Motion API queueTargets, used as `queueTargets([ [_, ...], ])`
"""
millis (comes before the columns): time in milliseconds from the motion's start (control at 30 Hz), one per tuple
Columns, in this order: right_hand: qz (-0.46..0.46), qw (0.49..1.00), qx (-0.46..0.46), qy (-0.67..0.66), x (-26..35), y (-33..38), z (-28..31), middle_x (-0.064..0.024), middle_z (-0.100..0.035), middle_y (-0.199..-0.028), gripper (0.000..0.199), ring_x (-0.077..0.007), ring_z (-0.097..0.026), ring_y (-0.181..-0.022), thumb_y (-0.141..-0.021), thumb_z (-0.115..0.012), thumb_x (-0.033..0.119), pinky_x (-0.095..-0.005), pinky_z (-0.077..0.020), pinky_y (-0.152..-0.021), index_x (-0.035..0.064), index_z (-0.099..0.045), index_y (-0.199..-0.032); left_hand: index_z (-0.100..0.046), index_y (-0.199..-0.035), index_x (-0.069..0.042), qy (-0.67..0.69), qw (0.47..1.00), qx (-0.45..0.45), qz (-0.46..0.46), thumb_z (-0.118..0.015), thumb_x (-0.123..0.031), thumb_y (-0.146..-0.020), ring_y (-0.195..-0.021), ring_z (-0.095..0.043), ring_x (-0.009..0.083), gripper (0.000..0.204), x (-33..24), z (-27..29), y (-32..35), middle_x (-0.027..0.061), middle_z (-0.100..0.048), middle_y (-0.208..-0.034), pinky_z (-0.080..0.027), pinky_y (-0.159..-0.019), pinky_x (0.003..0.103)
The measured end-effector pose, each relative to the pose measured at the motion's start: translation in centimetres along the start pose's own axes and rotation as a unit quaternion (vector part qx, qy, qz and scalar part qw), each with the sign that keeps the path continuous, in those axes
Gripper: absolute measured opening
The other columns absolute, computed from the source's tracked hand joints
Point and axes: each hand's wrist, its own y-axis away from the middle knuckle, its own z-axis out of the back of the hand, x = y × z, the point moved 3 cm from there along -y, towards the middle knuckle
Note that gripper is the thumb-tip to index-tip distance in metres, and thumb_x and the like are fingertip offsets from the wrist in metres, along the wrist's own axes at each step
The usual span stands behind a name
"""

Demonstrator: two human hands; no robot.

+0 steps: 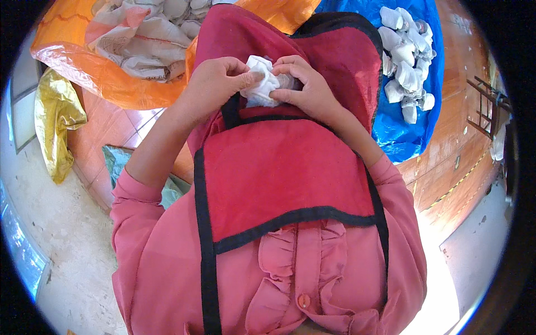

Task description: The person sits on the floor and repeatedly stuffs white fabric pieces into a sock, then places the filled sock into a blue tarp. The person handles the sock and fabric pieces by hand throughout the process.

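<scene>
A small, bunched white cloth piece (262,78) is held above my lap, in front of the red apron (290,173). My left hand (219,81) pinches its left side between thumb and forefinger. On the other side, my right hand (304,86) curls thumb and fingers round its edge. Part of the piece looks greyer and thinner near the right fingers. Its exact kind cannot be made out, and its underside is hidden.
At the upper left an orange plastic sheet (61,61) surrounds a whitish woven sack (145,44) with many pale pieces. On the right, white bundled pieces (407,56) lie on a blue sheet (402,142). A yellow sack (53,123) lies left; a dark metal rack (488,109) stands far right.
</scene>
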Motion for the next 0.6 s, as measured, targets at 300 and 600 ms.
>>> queueTargets([
  [300,0.014,0.991,-0.130,0.033,0.2,-0.9,-2.5,-0.0064,-0.058,-0.092,0.026,-0.0213,-0.057,-0.084,-0.071,-0.073,0.008,-0.0292,-0.0467,-0.078,0.0052,-0.051,-0.083,-0.064,-0.085,-0.001,0.272,0.958,0.066,0.057,-0.068,-0.031,-0.089,-0.076,-0.058,0.0088,0.031,0.8,-0.7,0.1,0.0003,-0.063,-0.081,-0.046,-0.068,0.023],
  [600,-0.031,0.979,-0.163,0.121,-0.3,-3.3,-2.6,-0.0134,-0.057,-0.080,0.020,-0.0348,-0.056,-0.073,-0.076,-0.066,0.011,-0.0390,-0.0445,-0.061,0.0070,-0.047,-0.081,-0.061,-0.083,-0.003,-0.138,0.970,-0.139,-0.145,-0.072,-0.018,-0.078,-0.066,-0.057,0.0111,0.020,-1.6,-1.6,0.8,0.0053,-0.061,-0.073,-0.047,-0.061,0.027],
])
